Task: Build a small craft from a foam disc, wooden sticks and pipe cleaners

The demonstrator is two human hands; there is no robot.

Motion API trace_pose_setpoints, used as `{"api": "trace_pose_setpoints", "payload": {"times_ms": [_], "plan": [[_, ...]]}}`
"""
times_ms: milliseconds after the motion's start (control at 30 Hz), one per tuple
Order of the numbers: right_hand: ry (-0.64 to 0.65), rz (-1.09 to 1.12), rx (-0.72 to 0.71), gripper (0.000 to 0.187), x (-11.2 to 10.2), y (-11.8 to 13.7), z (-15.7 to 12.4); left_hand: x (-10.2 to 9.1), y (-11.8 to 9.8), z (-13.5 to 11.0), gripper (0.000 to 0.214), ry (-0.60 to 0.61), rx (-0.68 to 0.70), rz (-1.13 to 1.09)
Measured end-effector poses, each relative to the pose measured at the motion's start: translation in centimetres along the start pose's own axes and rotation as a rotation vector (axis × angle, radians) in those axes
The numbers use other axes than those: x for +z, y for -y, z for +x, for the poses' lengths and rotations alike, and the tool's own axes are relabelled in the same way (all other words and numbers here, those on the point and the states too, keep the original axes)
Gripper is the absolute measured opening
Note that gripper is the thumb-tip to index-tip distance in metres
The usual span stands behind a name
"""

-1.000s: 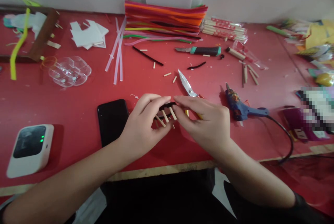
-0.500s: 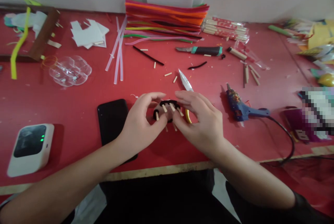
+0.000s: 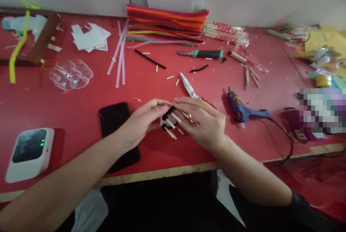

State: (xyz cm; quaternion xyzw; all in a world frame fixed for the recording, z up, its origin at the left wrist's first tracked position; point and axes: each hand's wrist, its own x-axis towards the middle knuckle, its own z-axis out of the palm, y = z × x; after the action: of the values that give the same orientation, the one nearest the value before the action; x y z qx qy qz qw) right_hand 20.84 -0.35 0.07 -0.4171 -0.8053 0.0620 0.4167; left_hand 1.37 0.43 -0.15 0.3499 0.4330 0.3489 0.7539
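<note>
My left hand (image 3: 140, 123) and my right hand (image 3: 202, 122) meet over the red table (image 3: 81, 102), both pinching a small craft piece (image 3: 170, 121). The piece is a black pipe cleaner wound around several short wooden sticks that poke out toward me. My left fingers hold its left side, my right fingers its top and right side. Scissors (image 3: 189, 87) lie just behind my right hand, their handles hidden under it. A black phone (image 3: 115, 120) lies beside my left wrist.
A blue glue gun (image 3: 240, 109) with its cord lies right of my hands. Behind are a utility knife (image 3: 202, 54), a stack of coloured pipe cleaners (image 3: 167, 21), glue sticks (image 3: 120, 55), wooden sticks (image 3: 250, 75), a clear plastic dish (image 3: 69, 74) and a white device (image 3: 28, 152) front left.
The craft piece has been turned between my fingers, its sticks now pointing down toward me. Both hands stayed together and shifted slightly; the view has drifted a little to the right.
</note>
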Motion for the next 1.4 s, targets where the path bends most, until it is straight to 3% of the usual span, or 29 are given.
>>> {"api": "trace_pose_setpoints", "payload": {"times_ms": [100,233,400,833,1033,1400], "plan": [[-0.001,0.012,-0.078,0.02,-0.1,-0.2,-0.1,-0.1,-0.2,0.0,0.018,0.079,-0.088,-0.08],[0.001,0.011,-0.165,0.021,-0.1,-0.2,-0.1,0.3,-0.4,-0.1,0.014,0.073,-0.157,-0.15],[0.055,-0.023,-0.235,0.023,-0.1,-0.2,-0.4,1.0,-0.4,-0.4,0.007,0.039,-0.155,-0.15],[0.005,-0.083,-0.322,0.013,-0.5,-0.5,-0.3,0.4,-0.4,-0.7,0.027,0.139,-0.172,-0.143],[0.006,-0.025,-0.35,0.011,-0.3,-0.3,-0.2,0.8,-0.8,-0.8,0.021,0.113,-0.196,-0.13],[0.074,0.106,-0.267,0.019,0.3,-0.5,-1.0,0.7,-1.0,-0.7,0.035,0.047,-0.212,-0.12]]}}
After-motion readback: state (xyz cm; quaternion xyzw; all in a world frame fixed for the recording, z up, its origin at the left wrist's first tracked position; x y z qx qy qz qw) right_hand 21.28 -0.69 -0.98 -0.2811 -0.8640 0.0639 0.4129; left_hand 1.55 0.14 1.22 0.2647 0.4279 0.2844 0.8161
